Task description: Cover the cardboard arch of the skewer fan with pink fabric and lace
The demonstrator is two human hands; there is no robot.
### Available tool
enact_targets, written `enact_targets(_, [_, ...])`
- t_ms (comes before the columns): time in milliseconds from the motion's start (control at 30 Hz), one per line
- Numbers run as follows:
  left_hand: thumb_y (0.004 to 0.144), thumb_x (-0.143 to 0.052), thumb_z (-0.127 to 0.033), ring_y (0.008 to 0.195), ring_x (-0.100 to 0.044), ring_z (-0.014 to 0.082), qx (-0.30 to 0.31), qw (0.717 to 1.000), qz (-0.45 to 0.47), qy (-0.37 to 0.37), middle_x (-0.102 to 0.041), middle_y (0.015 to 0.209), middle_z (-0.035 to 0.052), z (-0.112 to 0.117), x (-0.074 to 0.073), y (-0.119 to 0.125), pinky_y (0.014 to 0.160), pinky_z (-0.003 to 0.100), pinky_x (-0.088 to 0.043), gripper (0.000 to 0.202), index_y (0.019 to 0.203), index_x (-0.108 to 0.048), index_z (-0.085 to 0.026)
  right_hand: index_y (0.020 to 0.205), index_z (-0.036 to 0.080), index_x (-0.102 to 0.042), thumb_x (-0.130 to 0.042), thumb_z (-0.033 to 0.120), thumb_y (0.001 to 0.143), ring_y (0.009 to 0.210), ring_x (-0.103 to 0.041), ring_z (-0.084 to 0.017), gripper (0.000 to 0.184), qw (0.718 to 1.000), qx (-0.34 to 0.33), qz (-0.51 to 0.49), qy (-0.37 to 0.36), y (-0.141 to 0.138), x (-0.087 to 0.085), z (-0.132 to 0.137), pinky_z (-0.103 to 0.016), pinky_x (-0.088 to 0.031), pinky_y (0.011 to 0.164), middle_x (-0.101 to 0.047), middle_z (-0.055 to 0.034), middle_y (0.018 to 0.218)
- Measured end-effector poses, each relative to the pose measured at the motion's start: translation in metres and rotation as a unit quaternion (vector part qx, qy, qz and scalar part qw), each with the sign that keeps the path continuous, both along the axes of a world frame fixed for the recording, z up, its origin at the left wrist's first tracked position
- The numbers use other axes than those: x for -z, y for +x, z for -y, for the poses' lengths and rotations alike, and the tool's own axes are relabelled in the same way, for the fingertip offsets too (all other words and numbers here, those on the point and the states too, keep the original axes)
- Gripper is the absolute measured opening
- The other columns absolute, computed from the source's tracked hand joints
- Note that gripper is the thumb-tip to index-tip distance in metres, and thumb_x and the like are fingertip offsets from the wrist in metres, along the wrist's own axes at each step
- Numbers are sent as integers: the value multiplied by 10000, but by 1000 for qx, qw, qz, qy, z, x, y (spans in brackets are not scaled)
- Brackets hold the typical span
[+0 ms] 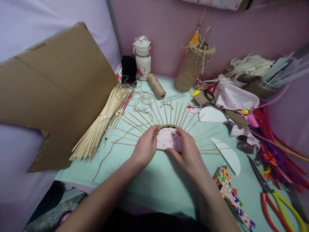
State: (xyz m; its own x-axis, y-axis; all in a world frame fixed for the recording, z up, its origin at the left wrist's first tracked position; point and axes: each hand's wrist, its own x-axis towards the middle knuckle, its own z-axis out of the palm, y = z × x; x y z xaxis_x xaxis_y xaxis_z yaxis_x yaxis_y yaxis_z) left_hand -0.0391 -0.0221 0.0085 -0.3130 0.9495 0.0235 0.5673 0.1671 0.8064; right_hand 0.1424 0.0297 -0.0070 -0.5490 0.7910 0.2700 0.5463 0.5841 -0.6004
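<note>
Between my two hands is a half-round piece covered in pink dotted fabric, its curved edge turned away from me. Thin wooden sticks fan out from that curved edge like rays. My left hand grips the left end, fingers closed along the curve. On the right end my right hand is closed too, thumb at the straight near edge and fingers at the curve. The hands partly cover both ends of the piece. A brown cord trails over the table to the left.
A bundle of sticks lies left, before a large cardboard sheet. Behind stand a bottle, a small twine spool and a tall twine roll. Scissors, white paper pieces and a floral-wrapped item lie right.
</note>
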Motion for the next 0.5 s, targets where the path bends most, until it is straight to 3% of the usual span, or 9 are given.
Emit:
enact_targets(133, [896,-404,-97,1053,-650,176,-60,997,2,45,-680,1144,88,-3,-8,-4,969,371,-513,306,1162,-536,-174,1404,183,-389,-600,326,864,1208,-530,-308,597,1000,21,-6,-12,-1,-6,1,-511,-465,976,-571,-168,1295])
enact_targets(300, [813,-396,-4,1084,-650,184,14,1000,-9,-14,-698,1142,86,-9,-5,5,973,374,-520,458,1215,-529,-180,1390,195,-401,-596,286,860,1201,-535,-305,572,999,18,-17,-30,-5,-5,3,-528,-449,999,-571,-157,1297])
enact_targets(500, [816,-405,-21,1112,-634,213,36,997,-62,-36,-692,1151,100,-5,-4,6,993,399,-502,451,1223,-543,-158,1379,167,-401,-595,253,862,1209,-533,-280,559,1000,0,-18,-24,-3,-2,8,-486,-453,1012,-572,-163,1296])
